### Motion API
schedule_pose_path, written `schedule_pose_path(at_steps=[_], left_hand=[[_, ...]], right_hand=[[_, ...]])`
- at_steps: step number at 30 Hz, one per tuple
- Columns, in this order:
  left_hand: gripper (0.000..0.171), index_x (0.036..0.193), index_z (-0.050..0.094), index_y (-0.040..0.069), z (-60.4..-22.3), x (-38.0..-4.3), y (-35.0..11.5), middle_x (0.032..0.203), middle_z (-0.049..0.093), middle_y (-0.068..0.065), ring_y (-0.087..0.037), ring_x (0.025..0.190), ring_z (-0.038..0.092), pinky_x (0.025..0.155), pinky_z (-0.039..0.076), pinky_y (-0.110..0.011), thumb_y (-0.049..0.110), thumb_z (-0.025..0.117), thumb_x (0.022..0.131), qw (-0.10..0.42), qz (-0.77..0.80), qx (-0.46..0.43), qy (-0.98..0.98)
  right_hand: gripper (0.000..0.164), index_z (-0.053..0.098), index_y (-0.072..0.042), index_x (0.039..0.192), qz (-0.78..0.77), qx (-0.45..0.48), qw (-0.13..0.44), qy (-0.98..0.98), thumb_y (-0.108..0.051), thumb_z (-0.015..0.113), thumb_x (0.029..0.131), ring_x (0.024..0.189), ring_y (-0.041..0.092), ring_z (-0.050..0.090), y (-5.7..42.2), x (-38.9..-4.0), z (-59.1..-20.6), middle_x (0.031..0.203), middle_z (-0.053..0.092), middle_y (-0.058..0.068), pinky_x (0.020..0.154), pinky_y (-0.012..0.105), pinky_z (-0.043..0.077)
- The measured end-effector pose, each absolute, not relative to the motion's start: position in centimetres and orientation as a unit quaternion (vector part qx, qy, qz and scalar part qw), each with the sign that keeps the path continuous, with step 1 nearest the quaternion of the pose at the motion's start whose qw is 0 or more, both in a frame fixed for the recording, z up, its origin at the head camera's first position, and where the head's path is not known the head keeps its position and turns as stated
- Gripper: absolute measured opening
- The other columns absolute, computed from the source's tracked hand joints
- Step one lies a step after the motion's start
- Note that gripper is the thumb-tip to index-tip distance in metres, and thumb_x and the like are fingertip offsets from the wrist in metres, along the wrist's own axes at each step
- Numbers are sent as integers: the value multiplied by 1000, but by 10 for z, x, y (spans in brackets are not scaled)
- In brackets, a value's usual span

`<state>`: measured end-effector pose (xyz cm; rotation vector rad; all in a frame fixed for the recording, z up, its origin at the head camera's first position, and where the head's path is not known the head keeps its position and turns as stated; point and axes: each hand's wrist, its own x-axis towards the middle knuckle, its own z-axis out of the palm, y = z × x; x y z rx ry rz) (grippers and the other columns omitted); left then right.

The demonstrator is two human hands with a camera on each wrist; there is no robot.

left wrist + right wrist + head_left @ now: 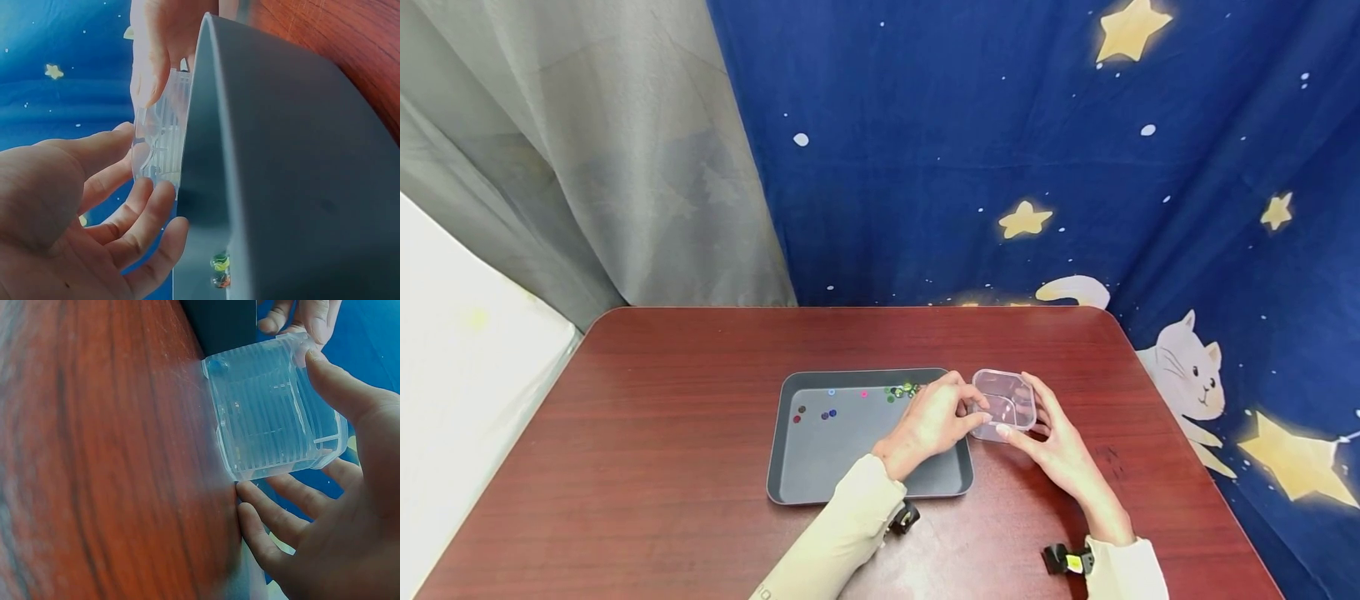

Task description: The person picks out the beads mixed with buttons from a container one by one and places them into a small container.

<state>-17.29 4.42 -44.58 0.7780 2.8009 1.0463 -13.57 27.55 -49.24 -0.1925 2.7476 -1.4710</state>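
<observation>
Just right of the dark grey tray [805, 462], on the reddish-brown table [662, 417], stands a clear plastic container [1011, 408], base down and open mouth facing up. Its rim is a rounded square, so no long axis can be told with certainty. The right hand [1056, 450] holds it from the right, thumb at the near rim and the other fingers spread apart along the right side. The left hand [934, 417] reaches across the tray to the container's left rim, thumb and fingers loosely bent with a gap between them; whether the tips touch the plastic cannot be told. Through the clear wall, the right wrist view shows a blue spot [219, 365] at one bottom corner, too blurred to identify. The tray lies with its long axis running left to right, and holds small round pieces: a green cluster [898, 392] near the far edge, a pink piece [864, 394], several blue pieces [832, 413] and a red piece [797, 419] toward the left end.
</observation>
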Motion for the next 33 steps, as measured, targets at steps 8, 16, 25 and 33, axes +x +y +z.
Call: schedule_pose_path(at_steps=[8,16,25,33], left_hand=[[19,112,78,21,-449,-172,44,96,66,0,-9,84,66,66,42,-14,27,79,93,33,361,248,898],[25,116,76,19,-447,-175,42,96,66,3,-4,81,63,70,45,-15,28,80,93,32,378,236,895],[11,103,77,27,-438,-180,31,95,69,10,-2,81,65,68,46,-20,30,79,93,4,372,140,918],[4,88,77,26,-436,-185,13,88,73,8,-8,77,66,64,48,-27,25,81,89,-3,357,56,933]], right_hand=[[91,23,-25,165,-467,-56,10,882,-29,79,94,129,34,60,276,-134,-492,155,48,16,94,12,49],[90,23,-26,165,-472,-57,10,880,-29,79,94,128,34,61,275,-135,-492,155,48,16,95,14,49],[90,24,-27,165,-472,-53,5,880,-28,80,93,128,35,61,276,-136,-492,153,50,17,94,13,48],[91,25,-26,165,-472,-52,3,880,-25,81,92,126,34,63,274,-136,-488,152,51,17,94,10,47]])
